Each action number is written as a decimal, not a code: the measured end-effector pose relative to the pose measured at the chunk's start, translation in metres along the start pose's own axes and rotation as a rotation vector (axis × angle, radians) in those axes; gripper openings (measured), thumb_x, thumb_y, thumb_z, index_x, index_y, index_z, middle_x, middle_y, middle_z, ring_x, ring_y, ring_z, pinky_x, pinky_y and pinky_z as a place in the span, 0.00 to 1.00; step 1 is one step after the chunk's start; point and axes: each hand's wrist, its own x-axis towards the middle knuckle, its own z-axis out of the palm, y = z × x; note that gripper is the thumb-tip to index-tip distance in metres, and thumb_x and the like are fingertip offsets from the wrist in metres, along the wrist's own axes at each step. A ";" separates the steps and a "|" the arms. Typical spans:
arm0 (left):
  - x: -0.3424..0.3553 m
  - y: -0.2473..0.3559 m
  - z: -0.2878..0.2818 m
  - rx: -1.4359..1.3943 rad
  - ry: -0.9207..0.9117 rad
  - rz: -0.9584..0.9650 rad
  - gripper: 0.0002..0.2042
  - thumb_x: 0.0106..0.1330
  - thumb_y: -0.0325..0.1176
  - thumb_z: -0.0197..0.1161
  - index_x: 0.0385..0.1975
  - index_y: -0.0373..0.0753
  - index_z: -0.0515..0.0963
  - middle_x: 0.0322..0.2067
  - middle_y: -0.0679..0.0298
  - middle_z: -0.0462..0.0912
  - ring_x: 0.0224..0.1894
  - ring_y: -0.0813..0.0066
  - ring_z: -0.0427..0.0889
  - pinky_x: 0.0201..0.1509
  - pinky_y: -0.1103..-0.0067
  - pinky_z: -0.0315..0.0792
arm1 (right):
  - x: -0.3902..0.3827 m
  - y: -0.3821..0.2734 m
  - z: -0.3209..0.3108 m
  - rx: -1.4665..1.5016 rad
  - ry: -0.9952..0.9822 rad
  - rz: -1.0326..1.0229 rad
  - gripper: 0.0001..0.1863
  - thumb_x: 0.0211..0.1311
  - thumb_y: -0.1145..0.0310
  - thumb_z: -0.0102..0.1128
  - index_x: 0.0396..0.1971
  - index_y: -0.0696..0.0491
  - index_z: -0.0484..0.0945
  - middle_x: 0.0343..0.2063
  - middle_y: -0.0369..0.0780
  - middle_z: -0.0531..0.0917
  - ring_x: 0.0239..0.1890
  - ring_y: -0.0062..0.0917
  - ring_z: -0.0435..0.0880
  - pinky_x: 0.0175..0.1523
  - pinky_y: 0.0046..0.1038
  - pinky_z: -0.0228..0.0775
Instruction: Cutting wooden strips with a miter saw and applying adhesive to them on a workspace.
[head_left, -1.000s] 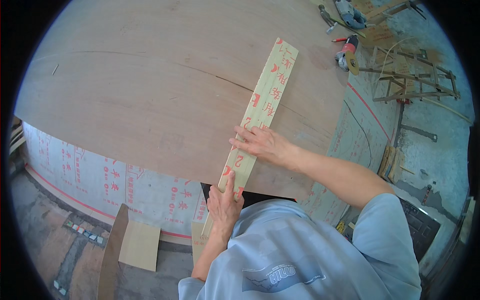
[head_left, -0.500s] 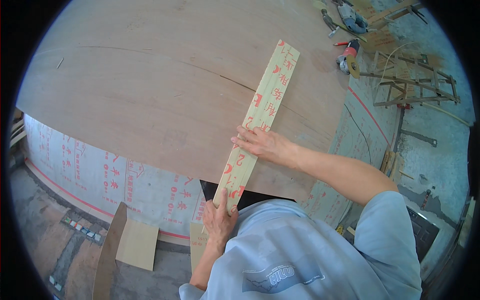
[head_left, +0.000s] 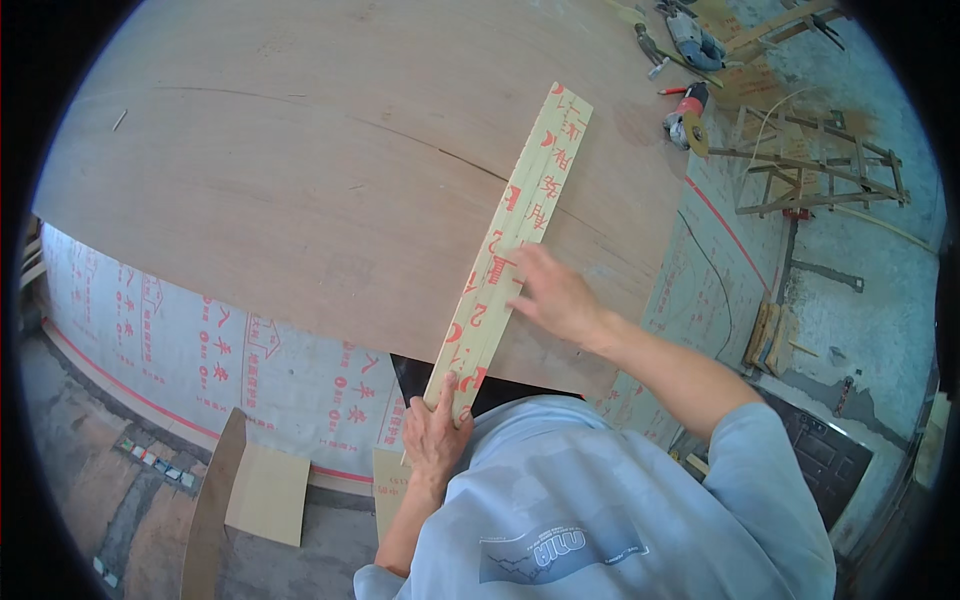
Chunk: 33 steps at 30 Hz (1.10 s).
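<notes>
A long, pale yellow strip of board (head_left: 490, 290) with red printing lies slantwise across a large brown plywood sheet (head_left: 300, 180). Its near end juts past the plywood's edge, close to my body. There my left hand (head_left: 435, 440) grips that end, thumb on top and fingers around the left edge. My right hand (head_left: 558, 298) is at the strip's right edge, about midway along. Its fingers are spread and somewhat blurred, holding nothing; whether the fingertips touch the strip I cannot tell.
On the plywood's far right lie a red angle grinder (head_left: 688, 122), a hammer (head_left: 648, 45) and a blue-grey power tool (head_left: 692, 38). A wooden frame (head_left: 820, 165) stands on the floor beyond. Printed white sheeting (head_left: 200, 340) hangs below the plywood's near edge. Board pieces (head_left: 268, 495) stand at lower left.
My right hand has come off the strip's face, drawing back to the right with fingers apart. My left hand keeps its grip. The whole view has shifted slightly.
</notes>
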 end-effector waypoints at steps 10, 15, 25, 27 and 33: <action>0.002 -0.001 -0.003 -0.028 0.015 0.005 0.43 0.49 0.36 0.76 0.71 0.62 0.69 0.32 0.57 0.68 0.31 0.59 0.74 0.33 0.66 0.72 | 0.052 0.008 0.007 0.400 -0.187 0.800 0.35 0.64 0.31 0.56 0.28 0.54 0.87 0.13 0.36 0.80 0.15 0.24 0.79 0.25 0.29 0.75; 0.003 -0.001 -0.005 -0.058 0.002 0.004 0.43 0.48 0.35 0.76 0.70 0.62 0.70 0.32 0.57 0.68 0.30 0.59 0.74 0.33 0.66 0.72 | 0.062 0.011 0.000 0.342 -0.410 0.913 0.35 0.63 0.30 0.55 0.36 0.50 0.90 0.22 0.36 0.88 0.28 0.29 0.89 0.46 0.35 0.80; 0.004 -0.007 -0.008 -0.057 -0.028 -0.020 0.46 0.48 0.35 0.77 0.72 0.62 0.66 0.33 0.56 0.69 0.32 0.57 0.75 0.32 0.66 0.74 | 0.066 0.021 0.019 0.278 -0.227 0.830 0.36 0.57 0.29 0.62 0.39 0.50 0.89 0.35 0.40 0.90 0.41 0.34 0.90 0.51 0.37 0.80; 0.005 -0.006 -0.009 -0.065 -0.025 -0.019 0.46 0.48 0.35 0.77 0.72 0.62 0.66 0.33 0.55 0.69 0.32 0.57 0.75 0.32 0.66 0.74 | 0.066 0.017 0.015 0.287 -0.222 0.830 0.36 0.57 0.29 0.63 0.39 0.51 0.89 0.34 0.41 0.90 0.41 0.34 0.90 0.51 0.37 0.80; 0.005 0.002 -0.012 -0.060 0.022 -0.039 0.42 0.49 0.34 0.76 0.70 0.60 0.70 0.32 0.56 0.68 0.30 0.57 0.74 0.34 0.65 0.73 | 0.069 0.004 -0.003 0.277 -0.258 0.837 0.37 0.58 0.29 0.62 0.41 0.53 0.89 0.33 0.41 0.90 0.40 0.35 0.90 0.51 0.37 0.80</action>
